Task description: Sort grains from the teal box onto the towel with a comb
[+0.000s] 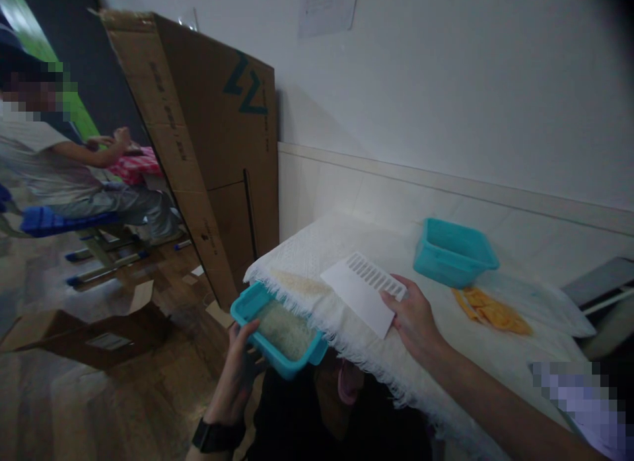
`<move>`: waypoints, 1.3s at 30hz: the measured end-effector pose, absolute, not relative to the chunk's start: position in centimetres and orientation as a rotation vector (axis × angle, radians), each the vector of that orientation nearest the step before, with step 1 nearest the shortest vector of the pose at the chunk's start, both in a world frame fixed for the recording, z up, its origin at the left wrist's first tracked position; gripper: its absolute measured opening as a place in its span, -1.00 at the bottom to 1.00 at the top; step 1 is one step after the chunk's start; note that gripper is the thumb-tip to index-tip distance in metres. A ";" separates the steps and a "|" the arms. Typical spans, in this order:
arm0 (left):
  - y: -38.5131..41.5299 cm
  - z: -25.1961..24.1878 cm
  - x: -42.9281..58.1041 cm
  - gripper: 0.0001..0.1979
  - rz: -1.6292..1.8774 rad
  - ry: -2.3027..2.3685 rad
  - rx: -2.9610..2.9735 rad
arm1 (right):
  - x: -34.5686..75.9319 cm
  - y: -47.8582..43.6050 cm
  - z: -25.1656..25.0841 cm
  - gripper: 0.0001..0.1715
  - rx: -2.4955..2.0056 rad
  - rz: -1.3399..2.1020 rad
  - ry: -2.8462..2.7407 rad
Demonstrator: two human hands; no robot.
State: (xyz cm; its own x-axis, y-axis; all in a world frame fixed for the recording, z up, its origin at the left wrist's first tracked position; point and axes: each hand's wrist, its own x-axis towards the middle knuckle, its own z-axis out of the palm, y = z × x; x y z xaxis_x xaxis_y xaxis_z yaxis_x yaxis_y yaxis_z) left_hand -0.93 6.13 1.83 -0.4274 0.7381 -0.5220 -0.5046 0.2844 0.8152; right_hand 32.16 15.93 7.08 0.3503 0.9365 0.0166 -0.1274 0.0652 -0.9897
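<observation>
My left hand (242, 362) grips a teal plastic container (292, 370) by its near left side, just under the front edge of the table. Pale, rice-like grains (284, 329) fill part of it, and the fringe of the white tablecloth (386, 233) hangs over its far rim. In my right hand (416, 316) is a flat white slotted scraper (352, 296), held between thumb and fingers low over the cloth. A thin spread of similar grains (297, 281) lies on the cloth near the edge, left of the scraper.
A second teal container (456, 253) stands near the wall, beside a yellow-orange cloth (493, 310) and a clear plastic bag (539, 299). A tall cardboard box (222, 137) rises left of the table. An open carton (104, 339) lies on the floor; another person (54, 157) sits beyond.
</observation>
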 end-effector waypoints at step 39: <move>5.7 2.6 -2.2 -0.26 1.383 1.407 0.290 | 28.3 11.8 7.2 -0.28 -1.178 1.075 -1.097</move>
State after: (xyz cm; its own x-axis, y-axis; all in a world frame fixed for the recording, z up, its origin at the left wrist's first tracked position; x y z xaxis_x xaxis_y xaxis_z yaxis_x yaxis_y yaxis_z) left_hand -2.25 5.72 2.57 -0.3805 0.7771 -0.5012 -0.4877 0.2919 0.8228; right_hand 28.29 11.83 7.17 0.1455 0.9868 0.0710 -0.0507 0.0792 -0.9956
